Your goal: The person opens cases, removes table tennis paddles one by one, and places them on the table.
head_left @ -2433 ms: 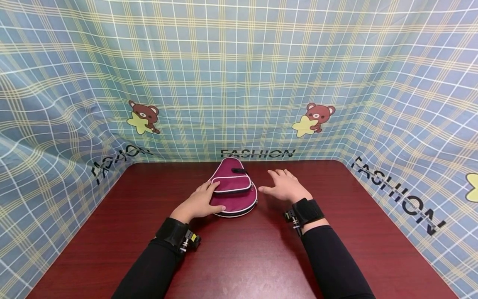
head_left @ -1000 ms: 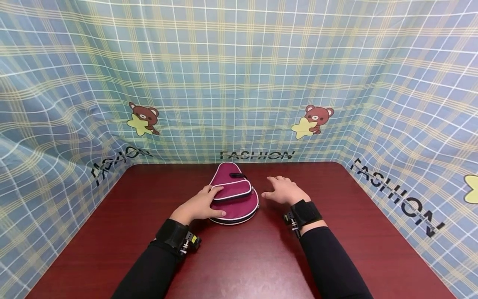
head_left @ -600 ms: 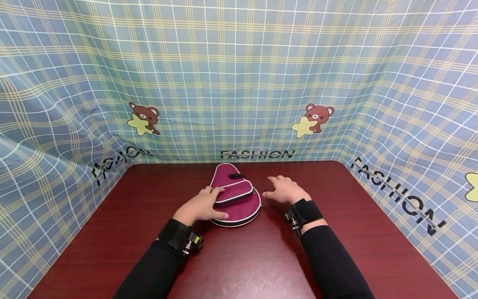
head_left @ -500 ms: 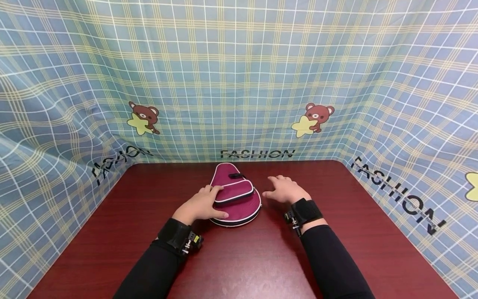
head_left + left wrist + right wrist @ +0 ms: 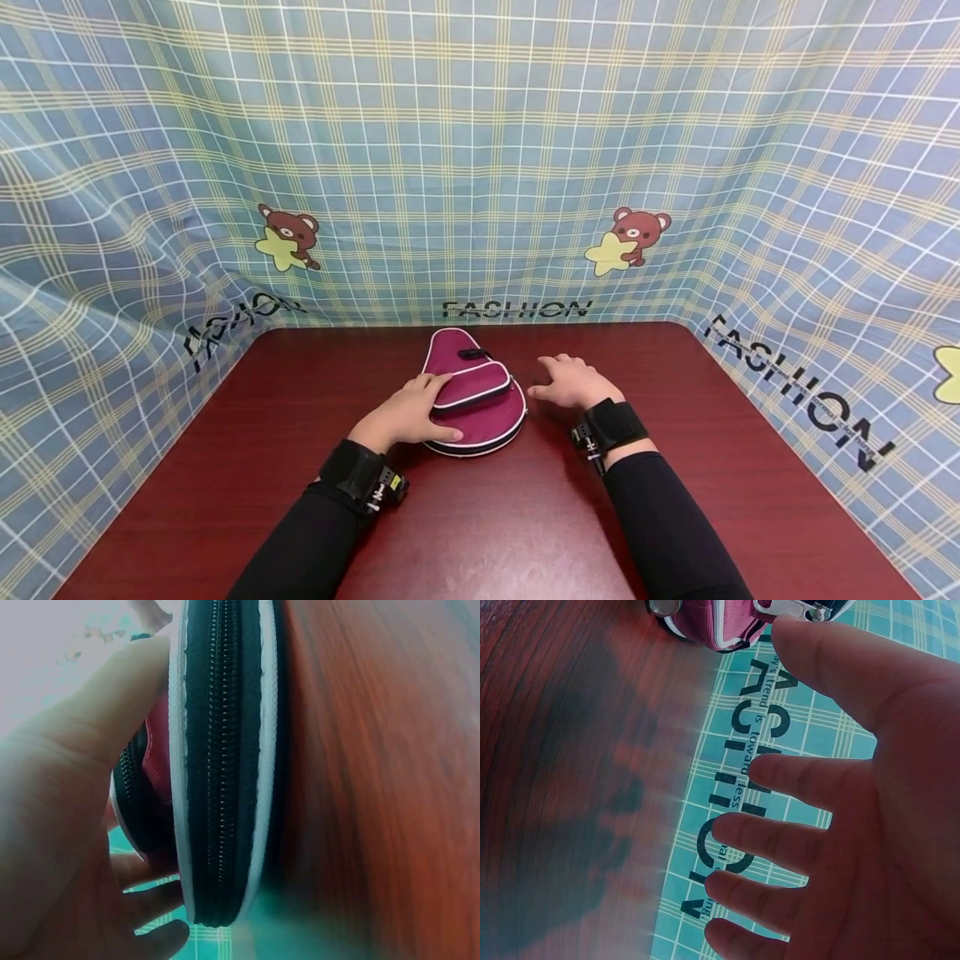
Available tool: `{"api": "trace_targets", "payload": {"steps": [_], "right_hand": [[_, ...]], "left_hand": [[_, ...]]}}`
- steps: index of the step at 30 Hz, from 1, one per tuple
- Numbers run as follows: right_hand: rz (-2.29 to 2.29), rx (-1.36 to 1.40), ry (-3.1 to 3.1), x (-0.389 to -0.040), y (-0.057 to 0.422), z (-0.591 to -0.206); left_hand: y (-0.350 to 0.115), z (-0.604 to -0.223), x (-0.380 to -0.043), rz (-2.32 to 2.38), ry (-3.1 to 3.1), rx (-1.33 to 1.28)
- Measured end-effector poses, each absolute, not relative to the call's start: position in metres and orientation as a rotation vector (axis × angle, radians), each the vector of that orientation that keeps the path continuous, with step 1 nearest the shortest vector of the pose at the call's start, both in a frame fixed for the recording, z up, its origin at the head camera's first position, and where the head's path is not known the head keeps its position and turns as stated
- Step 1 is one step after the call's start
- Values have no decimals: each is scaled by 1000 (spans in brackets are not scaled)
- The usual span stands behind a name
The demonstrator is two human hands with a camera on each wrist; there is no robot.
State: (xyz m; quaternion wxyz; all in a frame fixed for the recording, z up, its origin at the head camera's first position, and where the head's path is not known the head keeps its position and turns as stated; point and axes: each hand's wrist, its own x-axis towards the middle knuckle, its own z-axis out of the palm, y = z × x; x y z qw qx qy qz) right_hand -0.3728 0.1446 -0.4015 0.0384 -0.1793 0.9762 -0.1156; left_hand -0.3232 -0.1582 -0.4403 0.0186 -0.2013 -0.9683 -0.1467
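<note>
A maroon ping-pong paddle case (image 5: 483,427) with white piping lies flat on the table, its narrow end pointing to the back and its round end towards me. On its top are a zipped pocket (image 5: 472,385) and a black strap (image 5: 474,353). My left hand (image 5: 401,414) rests on the case's left side, thumb over the round part and fingers spread along the pocket. In the left wrist view the black zip (image 5: 223,765) runs closed along the case's edge. My right hand (image 5: 577,383) hovers just right of the case, fingers extended, holding nothing.
The dark red wooden table (image 5: 480,533) carries the case. Plaid cloth (image 5: 480,167) with bears and lettering hangs behind the table and along both sides. Black wrist straps with small cameras sit on both wrists.
The case has slid a little towards me and turned slightly, its narrow end to the left and round end to the right. My left hand moved with it; the right hand barely shifted.
</note>
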Motion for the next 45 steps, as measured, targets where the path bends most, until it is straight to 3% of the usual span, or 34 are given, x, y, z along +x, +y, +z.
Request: {"api": "trace_targets", "payload": {"steps": [10, 23, 45], "right_hand": [[-334, -549, 2983, -374, 146, -405], [-337, -541, 2960, -375, 148, -406], [-337, -586, 2928, -377, 147, -410]], "left_hand": [[-153, -436, -320, -300, -2990, -619], [-157, -441, -327, -490, -2935, -764], [-140, -434, -313, -306, -3018, -647]]}}
